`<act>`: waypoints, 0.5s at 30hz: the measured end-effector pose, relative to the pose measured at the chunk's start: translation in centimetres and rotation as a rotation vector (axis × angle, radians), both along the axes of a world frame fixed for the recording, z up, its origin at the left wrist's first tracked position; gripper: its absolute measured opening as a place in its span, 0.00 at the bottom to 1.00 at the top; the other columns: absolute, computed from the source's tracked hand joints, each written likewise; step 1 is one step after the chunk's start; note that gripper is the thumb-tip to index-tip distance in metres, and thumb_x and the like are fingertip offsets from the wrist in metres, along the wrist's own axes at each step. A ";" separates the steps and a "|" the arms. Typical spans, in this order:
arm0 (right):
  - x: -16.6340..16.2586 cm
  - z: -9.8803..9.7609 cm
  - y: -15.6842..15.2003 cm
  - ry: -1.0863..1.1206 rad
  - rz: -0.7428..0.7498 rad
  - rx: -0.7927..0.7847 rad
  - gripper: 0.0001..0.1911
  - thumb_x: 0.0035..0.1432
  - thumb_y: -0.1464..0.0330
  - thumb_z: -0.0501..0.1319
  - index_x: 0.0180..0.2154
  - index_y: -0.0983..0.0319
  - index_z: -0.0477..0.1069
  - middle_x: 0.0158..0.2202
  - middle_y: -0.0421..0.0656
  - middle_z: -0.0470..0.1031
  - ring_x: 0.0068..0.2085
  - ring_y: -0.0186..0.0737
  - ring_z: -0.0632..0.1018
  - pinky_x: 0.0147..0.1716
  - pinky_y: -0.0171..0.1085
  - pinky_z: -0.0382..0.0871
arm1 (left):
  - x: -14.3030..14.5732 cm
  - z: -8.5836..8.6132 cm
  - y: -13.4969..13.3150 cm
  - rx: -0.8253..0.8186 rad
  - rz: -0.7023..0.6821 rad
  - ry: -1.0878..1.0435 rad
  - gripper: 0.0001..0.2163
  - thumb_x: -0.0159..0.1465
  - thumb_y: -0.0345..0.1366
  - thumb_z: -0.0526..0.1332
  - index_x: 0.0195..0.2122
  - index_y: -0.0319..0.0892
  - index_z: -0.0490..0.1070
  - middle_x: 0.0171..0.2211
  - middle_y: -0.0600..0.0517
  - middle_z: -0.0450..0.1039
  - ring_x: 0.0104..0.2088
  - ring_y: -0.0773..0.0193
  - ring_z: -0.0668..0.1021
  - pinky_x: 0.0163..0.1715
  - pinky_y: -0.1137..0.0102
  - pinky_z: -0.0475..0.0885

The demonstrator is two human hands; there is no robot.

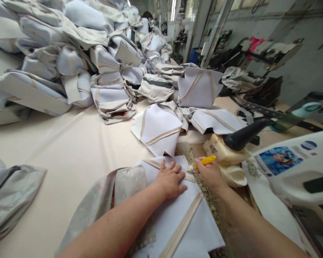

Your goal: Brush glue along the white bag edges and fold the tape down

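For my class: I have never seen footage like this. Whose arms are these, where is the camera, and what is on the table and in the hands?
The one picture comes from a camera worn on a person's head, looking down at their own bare arms. The left hand lies flat on a white fabric piece with beige trim. The right hand has its grip on a small yellow tool. Behind them a big heap of folded fabric pieces covers the cream table. A black-handled tool lies to the right.

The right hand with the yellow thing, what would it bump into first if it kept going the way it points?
Probably the cream-coloured machine with the black handle. The right hand holds a yellow tool whose tip points up and right, nearly touching that machine. Depth is hard to judge from this view.
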State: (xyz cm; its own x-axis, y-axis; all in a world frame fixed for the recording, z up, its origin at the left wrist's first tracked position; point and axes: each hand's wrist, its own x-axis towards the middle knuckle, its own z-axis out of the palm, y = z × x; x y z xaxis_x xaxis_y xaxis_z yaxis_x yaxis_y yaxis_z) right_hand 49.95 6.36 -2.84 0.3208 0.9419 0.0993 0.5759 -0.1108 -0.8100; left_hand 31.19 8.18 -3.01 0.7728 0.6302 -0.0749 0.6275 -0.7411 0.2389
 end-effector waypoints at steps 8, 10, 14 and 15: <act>-1.4 -0.7 6.0 -0.128 0.031 0.056 0.16 0.55 0.58 0.48 0.22 0.59 0.64 0.20 0.42 0.70 0.26 0.40 0.72 0.30 0.36 0.63 | 0.2 -0.7 -0.3 0.035 0.047 -0.086 0.19 0.61 0.52 0.53 0.50 0.51 0.65 0.53 0.51 0.64 0.59 0.50 0.57 0.57 0.39 0.37; -1.3 -0.4 4.8 -0.158 0.055 0.042 0.16 0.54 0.59 0.49 0.20 0.59 0.62 0.18 0.41 0.67 0.24 0.39 0.70 0.28 0.36 0.60 | 0.1 -0.8 -0.3 0.030 0.047 -0.102 0.19 0.61 0.52 0.53 0.49 0.50 0.66 0.53 0.51 0.64 0.59 0.50 0.57 0.57 0.39 0.37; -0.6 0.5 1.7 -0.205 0.130 -0.053 0.18 0.52 0.60 0.50 0.15 0.59 0.57 0.12 0.38 0.60 0.19 0.36 0.66 0.22 0.35 0.55 | -0.1 -0.8 -0.1 0.009 0.028 -0.119 0.19 0.61 0.52 0.53 0.49 0.49 0.66 0.53 0.49 0.64 0.59 0.50 0.57 0.56 0.38 0.39; -0.5 0.8 1.5 -0.210 0.144 -0.074 0.18 0.52 0.60 0.50 0.14 0.59 0.57 0.12 0.38 0.59 0.19 0.36 0.66 0.21 0.35 0.55 | -0.1 -0.7 -0.1 0.004 0.027 -0.120 0.19 0.61 0.51 0.53 0.49 0.49 0.66 0.53 0.49 0.64 0.59 0.50 0.57 0.56 0.38 0.39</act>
